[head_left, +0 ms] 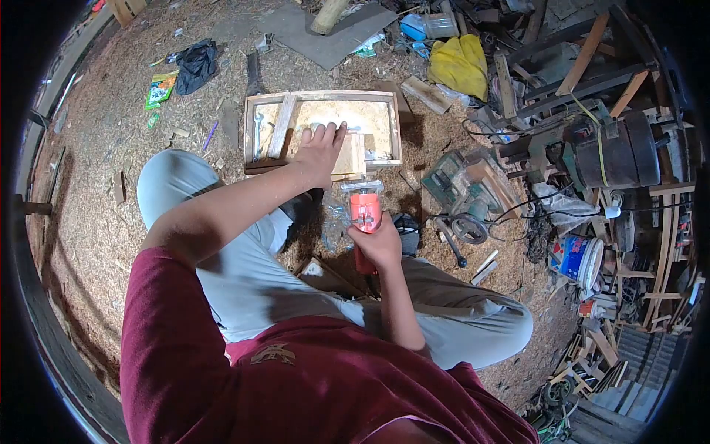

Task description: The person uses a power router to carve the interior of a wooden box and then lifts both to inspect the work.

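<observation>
My right hand (pixel 379 243) is wrapped round a red jigsaw (pixel 364 204), whose metal base faces the front edge of a shallow wooden frame box (pixel 396 133). My left hand (pixel 319 154) lies with fingers stretched out on a small wooden board (pixel 349 157) in the right half of that box. A wooden strip (pixel 282 126) crosses the box on the left, and a wrench (pixel 258 132) is beside it. Bright light falls on the box. The jigsaw's blade and its contact with the wood cannot be made out.
Sawdust covers the ground. To the right stand a green metal machine with a handwheel (pixel 469 228), a large motor (pixel 614 152) with cables and a paint bucket (pixel 590 264). A yellow bag (pixel 458 66) and a wood offcut (pixel 427 95) lie beyond the box; a black bag (pixel 197 66) is farther left.
</observation>
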The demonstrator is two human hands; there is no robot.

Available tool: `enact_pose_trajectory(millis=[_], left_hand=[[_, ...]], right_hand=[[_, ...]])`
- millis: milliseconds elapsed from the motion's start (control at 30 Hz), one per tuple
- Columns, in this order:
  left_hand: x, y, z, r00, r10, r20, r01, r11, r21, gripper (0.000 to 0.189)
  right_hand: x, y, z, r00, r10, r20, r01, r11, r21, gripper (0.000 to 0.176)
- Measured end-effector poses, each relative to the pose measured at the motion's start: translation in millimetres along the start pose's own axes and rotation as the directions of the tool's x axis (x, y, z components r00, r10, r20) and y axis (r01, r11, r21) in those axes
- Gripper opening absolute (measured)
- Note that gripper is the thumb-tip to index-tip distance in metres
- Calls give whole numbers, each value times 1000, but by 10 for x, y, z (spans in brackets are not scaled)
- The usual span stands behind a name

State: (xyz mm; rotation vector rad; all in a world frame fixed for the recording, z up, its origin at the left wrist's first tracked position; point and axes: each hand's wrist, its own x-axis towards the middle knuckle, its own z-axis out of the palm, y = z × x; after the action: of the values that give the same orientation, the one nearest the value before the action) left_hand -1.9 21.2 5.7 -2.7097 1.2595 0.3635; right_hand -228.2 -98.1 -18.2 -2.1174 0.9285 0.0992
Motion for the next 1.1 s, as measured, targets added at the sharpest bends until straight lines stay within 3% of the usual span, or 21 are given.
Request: enact_pose_trajectory(millis=[367, 1100], left_hand=[[-17, -7, -31, 1000, 4, 1, -4, 1000, -15, 152], [-14, 8, -19, 1000, -10, 3, 10, 1000, -1, 156]], right_hand=[[-20, -42, -117, 1000, 5, -13, -4, 997, 71, 62], [4, -10, -47, 1000, 2, 2, -2, 1000, 5, 57]])
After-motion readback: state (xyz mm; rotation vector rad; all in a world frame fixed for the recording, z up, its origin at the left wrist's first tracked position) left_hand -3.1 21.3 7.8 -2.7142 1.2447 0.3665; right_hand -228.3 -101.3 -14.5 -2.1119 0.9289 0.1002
